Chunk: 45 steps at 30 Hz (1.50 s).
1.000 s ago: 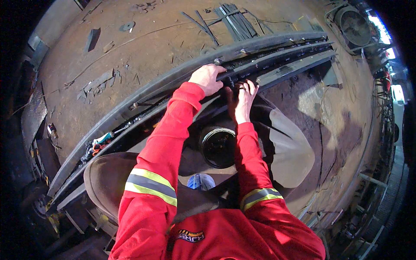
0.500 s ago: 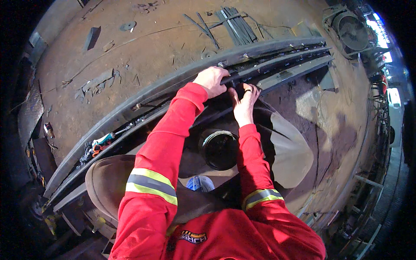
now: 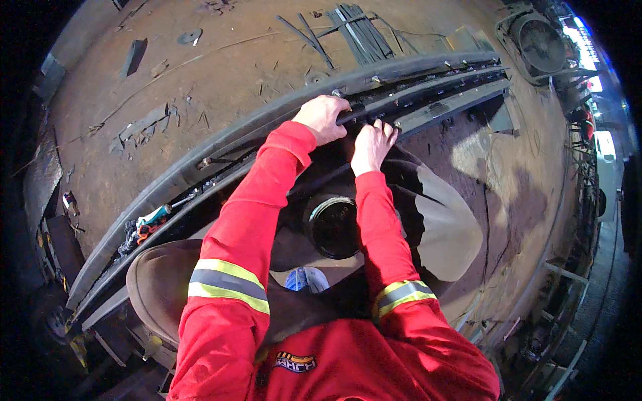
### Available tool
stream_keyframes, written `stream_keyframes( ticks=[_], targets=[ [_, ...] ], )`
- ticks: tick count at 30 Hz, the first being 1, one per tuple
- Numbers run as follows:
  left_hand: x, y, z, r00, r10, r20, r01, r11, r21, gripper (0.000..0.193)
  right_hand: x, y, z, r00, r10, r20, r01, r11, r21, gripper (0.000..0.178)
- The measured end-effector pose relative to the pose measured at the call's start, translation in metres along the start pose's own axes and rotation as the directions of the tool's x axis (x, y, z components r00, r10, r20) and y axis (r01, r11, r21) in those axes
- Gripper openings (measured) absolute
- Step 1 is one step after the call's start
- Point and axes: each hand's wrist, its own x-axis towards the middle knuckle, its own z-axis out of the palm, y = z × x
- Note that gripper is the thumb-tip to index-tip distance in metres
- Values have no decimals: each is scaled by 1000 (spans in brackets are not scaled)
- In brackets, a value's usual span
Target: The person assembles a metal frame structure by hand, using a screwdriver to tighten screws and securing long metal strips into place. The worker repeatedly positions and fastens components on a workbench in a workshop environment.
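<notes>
A long, curved metal frame of dark parallel rails [image 3: 174, 175] arcs across in front of me. My left hand [image 3: 323, 120] reaches over its middle, fingers bent down into the gap between the rails. Close by on the right, my right hand [image 3: 372, 148] rests at the near rail [image 3: 445, 115], its fingers curled over. Whatever either hand grips is hidden by fingers and shadow. A small bolt [image 3: 336, 93] sticks up from the far rail beside my left hand. Below my hands stands a round black container [image 3: 333, 228] with a pale rim.
Teal and orange-handled tools [image 3: 155, 215] lie in the frame's left channel. Beyond it, thin metal strips [image 3: 361, 35] are stacked on the brown floor, with scrap pieces [image 3: 144, 127] farther left. A large round fan [image 3: 540, 43] stands at far right. My blue shoe [image 3: 306, 279] shows below.
My right hand has shifted slightly left and down, its fingers now bunched on the near rail with the thumb out of sight. My left hand stays at nearly the same spot on the frame.
</notes>
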Motion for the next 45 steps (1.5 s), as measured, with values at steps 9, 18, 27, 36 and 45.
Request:
stream_keyframes(
  ticks=[9,18,27,36,45],
  targets=[
    [-1,1,-1,1000,-30,-3,30,999,-24,40,-10,17,-3,993,-54,-108,94,906,412,27],
    [-1,1,-1,999,-35,11,35,999,-18,40,-1,6,-26,986,153,58,-164,898,408,27],
    [-1,3,-1,999,-51,16,51,999,-14,40,-16,7,-13,951,-39,-307,171,893,416,28],
    [0,2,1,998,-58,31,58,998,1,35,-10,8,-23,938,-192,-287,286,898,334,21],
    [5,2,2,999,3,53,-3,1000,3,32,24,48,-4,964,-184,191,-25,654,756,23]
  ],
)
